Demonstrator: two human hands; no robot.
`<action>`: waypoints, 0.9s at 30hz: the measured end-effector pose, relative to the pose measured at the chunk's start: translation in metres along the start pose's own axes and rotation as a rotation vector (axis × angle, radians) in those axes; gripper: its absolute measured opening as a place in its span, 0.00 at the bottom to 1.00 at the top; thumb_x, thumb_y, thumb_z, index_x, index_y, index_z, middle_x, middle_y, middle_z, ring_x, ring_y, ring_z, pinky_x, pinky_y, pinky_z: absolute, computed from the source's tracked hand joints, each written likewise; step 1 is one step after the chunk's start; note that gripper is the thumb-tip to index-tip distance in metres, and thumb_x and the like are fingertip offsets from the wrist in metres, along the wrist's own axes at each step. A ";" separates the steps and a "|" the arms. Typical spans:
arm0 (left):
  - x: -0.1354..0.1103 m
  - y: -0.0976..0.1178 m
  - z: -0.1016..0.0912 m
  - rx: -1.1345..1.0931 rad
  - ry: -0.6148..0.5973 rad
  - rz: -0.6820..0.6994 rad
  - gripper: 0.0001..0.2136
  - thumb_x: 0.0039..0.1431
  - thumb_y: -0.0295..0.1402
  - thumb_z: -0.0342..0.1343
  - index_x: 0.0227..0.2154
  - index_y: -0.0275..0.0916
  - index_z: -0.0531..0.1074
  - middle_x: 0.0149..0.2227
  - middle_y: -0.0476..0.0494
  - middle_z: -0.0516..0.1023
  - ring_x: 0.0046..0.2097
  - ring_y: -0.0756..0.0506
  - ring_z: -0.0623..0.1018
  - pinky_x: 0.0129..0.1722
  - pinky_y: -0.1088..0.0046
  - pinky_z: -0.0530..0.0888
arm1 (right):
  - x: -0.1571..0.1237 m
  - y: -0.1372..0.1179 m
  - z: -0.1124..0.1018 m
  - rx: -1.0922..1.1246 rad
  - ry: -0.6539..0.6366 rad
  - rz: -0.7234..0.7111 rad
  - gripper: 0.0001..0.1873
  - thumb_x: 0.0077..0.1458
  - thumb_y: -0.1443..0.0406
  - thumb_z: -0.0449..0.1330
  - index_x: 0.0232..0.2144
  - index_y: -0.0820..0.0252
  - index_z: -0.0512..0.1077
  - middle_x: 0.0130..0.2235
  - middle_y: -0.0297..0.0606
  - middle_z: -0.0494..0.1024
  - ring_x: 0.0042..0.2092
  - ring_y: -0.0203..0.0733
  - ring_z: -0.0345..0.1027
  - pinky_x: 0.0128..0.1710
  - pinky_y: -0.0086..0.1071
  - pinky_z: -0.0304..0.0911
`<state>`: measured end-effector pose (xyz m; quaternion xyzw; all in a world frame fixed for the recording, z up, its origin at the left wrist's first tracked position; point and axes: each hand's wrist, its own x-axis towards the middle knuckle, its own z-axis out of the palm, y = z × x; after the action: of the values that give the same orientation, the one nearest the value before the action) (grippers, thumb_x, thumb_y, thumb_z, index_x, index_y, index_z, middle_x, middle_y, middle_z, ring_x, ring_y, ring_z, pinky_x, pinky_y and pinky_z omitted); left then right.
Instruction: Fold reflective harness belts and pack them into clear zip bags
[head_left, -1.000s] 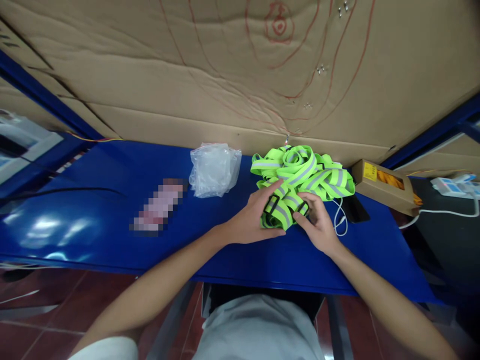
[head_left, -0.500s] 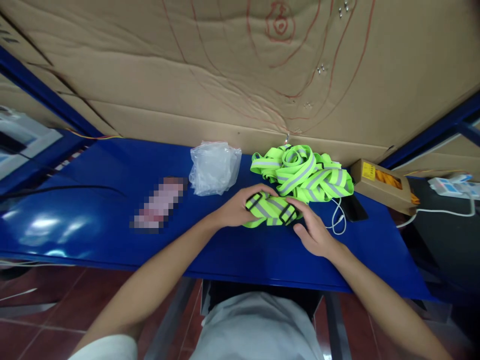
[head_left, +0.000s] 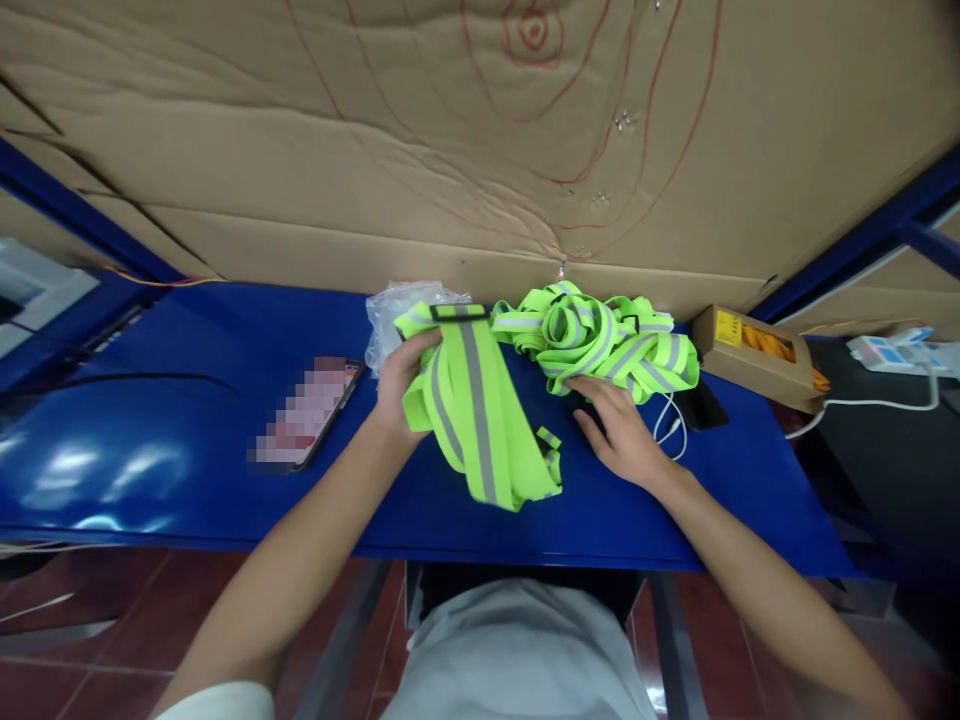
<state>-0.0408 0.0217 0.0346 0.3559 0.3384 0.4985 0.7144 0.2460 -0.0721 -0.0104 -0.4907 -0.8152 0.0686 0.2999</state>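
Note:
My left hand (head_left: 405, 385) is closed around a lime-yellow reflective strap (head_left: 476, 410) with grey stripes and a black buckle at its upper end. The strap is bunched in long folds that hang down to the right, over the blue table. Beyond it lies a tangled pile of reflective straps (head_left: 592, 335) of the same kind. At the near edge of that pile is my right hand (head_left: 619, 430), fingers apart, its fingertips touching or very near the straps. I see nothing held in it.
Clear plastic bags (head_left: 382, 320) lie behind my left hand. A phone (head_left: 319, 420) rests on the blue table (head_left: 187, 350) to the left. At right are a white cable (head_left: 679, 430), a dark phone-like object (head_left: 705, 405) and a cardboard box (head_left: 757, 355). A cardboard panel (head_left: 375, 170) stands behind.
Both hands were on the folded strap bundle. Now the left hand alone has raised it to the left, its folds hanging loose, and the right hand has let go beside the pile.

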 end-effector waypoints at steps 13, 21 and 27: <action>0.004 -0.051 0.010 1.013 -0.202 0.109 0.26 0.55 0.42 0.61 0.56 0.40 0.70 0.40 0.44 0.81 0.43 0.38 0.80 0.48 0.60 0.74 | 0.016 -0.005 -0.014 -0.483 0.075 -0.160 0.46 0.61 0.64 0.65 0.73 0.47 0.47 0.74 0.53 0.49 0.74 0.67 0.44 0.69 0.65 0.46; 0.002 -0.049 0.011 1.067 -0.279 0.135 0.30 0.62 0.43 0.56 0.65 0.37 0.60 0.34 0.47 0.79 0.33 0.43 0.78 0.37 0.68 0.72 | 0.081 -0.006 -0.022 -0.504 -0.277 -0.142 0.46 0.50 0.75 0.70 0.67 0.47 0.62 0.75 0.47 0.48 0.70 0.74 0.52 0.61 0.71 0.60; 0.004 -0.047 0.009 1.104 -0.316 0.167 0.26 0.64 0.43 0.55 0.62 0.40 0.63 0.38 0.45 0.81 0.39 0.40 0.80 0.39 0.66 0.73 | 0.100 0.017 -0.028 -0.477 -0.104 -0.068 0.15 0.61 0.67 0.62 0.51 0.55 0.74 0.63 0.47 0.70 0.54 0.59 0.72 0.43 0.48 0.75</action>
<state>-0.0098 0.0120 -0.0010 0.7714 0.4082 0.2435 0.4232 0.2403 0.0153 0.0473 -0.5158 -0.8387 -0.1105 0.1354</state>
